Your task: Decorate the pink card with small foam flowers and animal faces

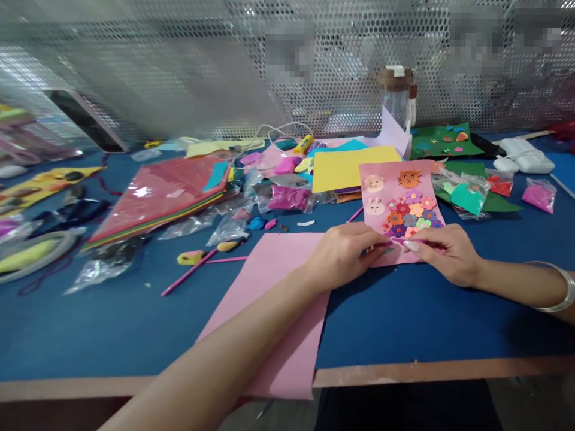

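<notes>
A pink card (366, 185) lies on the table, bearing a cluster of colourful flowers (411, 211), an orange cat face (409, 178) and paler animal faces at its left. Over its lower edge, my left hand (341, 254) and my right hand (449, 254) face each other with fingertips pinched. Between them runs a thin magenta strip (396, 240), held at both ends; its material is unclear, and fingers cover part of it. Beneath my left wrist and forearm is a larger pink sheet (287, 335), reaching past the table's front edge.
Around the card are a yellow sheet (354, 167), clay packets (287, 196) and a green decorated sheet (442, 142). A brown-lidded bottle (395, 99) stands behind. Leftward lie a folder of coloured sheets (166, 194), magenta sticks (188, 273) and a leaning phone (87, 120). Perforated metal closes the back.
</notes>
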Demonstrator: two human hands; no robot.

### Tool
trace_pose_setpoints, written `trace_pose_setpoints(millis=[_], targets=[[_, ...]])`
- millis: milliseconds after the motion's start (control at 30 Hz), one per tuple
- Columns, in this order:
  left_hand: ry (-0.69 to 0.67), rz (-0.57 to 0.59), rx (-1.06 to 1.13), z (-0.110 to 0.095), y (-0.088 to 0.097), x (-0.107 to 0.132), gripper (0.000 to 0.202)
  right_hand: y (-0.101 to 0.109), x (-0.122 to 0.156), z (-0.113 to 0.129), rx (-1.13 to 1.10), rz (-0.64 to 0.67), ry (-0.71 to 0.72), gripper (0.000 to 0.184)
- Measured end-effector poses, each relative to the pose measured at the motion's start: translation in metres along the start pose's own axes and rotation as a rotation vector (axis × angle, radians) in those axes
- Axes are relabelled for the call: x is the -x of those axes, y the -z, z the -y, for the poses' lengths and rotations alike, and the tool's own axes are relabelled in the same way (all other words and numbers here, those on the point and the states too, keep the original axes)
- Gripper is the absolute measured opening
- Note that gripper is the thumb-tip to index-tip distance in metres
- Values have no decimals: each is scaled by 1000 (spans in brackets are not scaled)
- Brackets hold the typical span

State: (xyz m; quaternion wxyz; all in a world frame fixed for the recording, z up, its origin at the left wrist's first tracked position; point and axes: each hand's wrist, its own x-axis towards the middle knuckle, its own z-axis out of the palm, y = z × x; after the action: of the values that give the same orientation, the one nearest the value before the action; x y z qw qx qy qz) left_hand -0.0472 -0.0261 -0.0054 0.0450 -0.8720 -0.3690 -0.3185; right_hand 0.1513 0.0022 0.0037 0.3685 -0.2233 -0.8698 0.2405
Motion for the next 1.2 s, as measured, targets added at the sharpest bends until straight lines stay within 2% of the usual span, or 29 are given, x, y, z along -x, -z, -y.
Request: trace_pose_setpoints(millis=[233, 400, 633, 800, 933, 1200], targets=[[2, 10, 9, -4, 3, -1, 16, 0, 1, -2, 83, 68, 19, 29], [19, -75, -6, -6, 4, -3, 15, -1, 2, -2, 79, 81, 57, 29], [-44, -185, -29, -3, 0, -3, 11, -1, 0, -1, 39, 84, 52, 30], [-94, -186, 5, -3, 3, -4, 6, -1, 0, -1, 47, 94, 46, 30], [-82, -199, -27, -2, 1, -4, 9, -1, 0, -1, 50, 105, 46, 30], [-36, -78, -59, -2, 1, -2, 20, -1, 0, -1, 72, 100, 86, 31]])
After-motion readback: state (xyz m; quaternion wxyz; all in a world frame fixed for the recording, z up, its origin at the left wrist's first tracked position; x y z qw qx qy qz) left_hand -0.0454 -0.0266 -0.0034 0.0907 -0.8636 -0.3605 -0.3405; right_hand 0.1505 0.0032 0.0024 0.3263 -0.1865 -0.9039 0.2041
